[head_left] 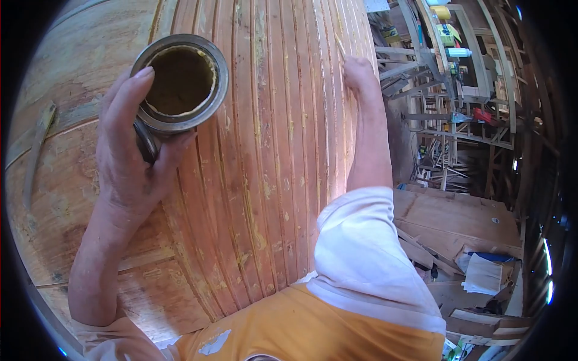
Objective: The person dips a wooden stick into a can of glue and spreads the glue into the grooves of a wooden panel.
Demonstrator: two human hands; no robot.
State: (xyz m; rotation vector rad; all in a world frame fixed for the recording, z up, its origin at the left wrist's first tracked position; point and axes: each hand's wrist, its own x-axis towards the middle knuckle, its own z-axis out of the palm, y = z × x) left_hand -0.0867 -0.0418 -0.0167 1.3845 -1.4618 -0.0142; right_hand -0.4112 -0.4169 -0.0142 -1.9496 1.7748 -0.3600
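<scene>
My left hand point(123, 141) is wrapped round a metal mug point(221, 78), with the thumb over its rim. Inside the mug is a brownish content, and yellowish residue rings the inner wall. Below the mug is a dark curved part that looks like its handle. Stretched out far ahead, my right hand point(360, 73) is closed round a thin, pale, stick-like tool point(340, 46) close to the grooved wooden panel point(271, 198). The tool's working end is too small to make out. Yellowish smears run along the panel's grooves.
A flat scraper-like strip point(39, 150) lies on the wooden surface at the left. Beyond the panel's right edge are stacked timber frames point(445, 120), a wooden board point(457, 213) and white paper sheets point(483, 274). Bottles and a red item point(483, 115) sit among the frames.
</scene>
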